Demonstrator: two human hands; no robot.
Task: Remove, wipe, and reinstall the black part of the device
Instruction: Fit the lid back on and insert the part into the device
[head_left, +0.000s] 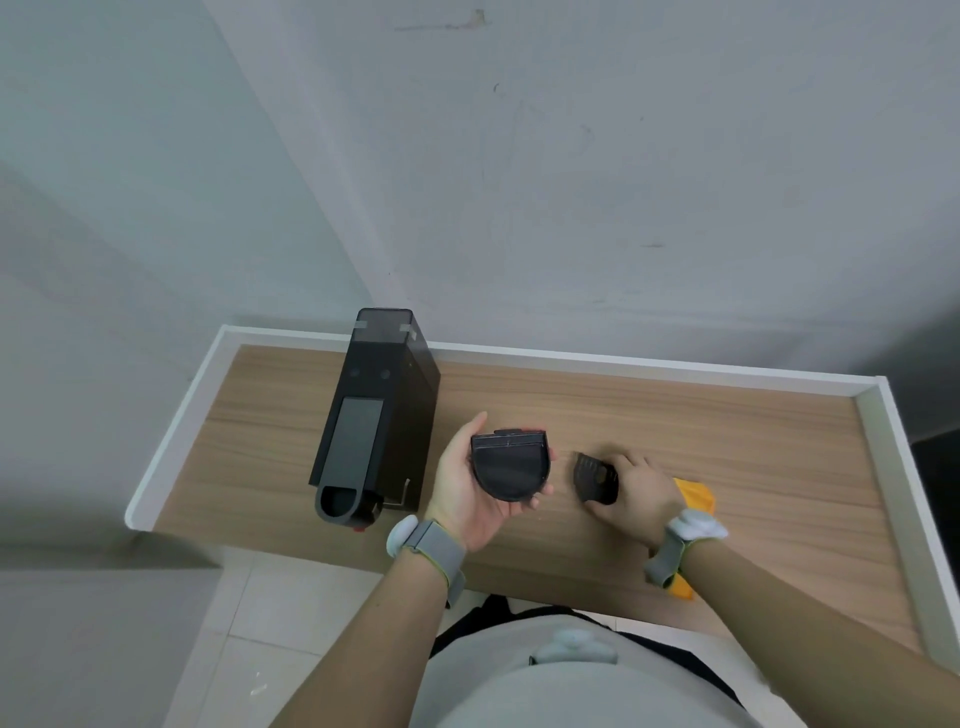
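Note:
A tall black device (375, 415) stands on the wooden table (675, 415) at the left, its rounded front slot open at the near end. My left hand (467, 493) is palm up and holds a black D-shaped tray (511, 465) just right of the device. My right hand (639, 493) rests low over the table and grips a smaller black perforated piece (596, 477). A yellow cloth (696, 496) lies under my right hand and wrist, mostly hidden.
The table has a raised white rim (597, 361) along its back and both sides and stands against grey walls in a corner. Bare wood stretches to the right of my hands. The floor (234, 649) shows at the lower left.

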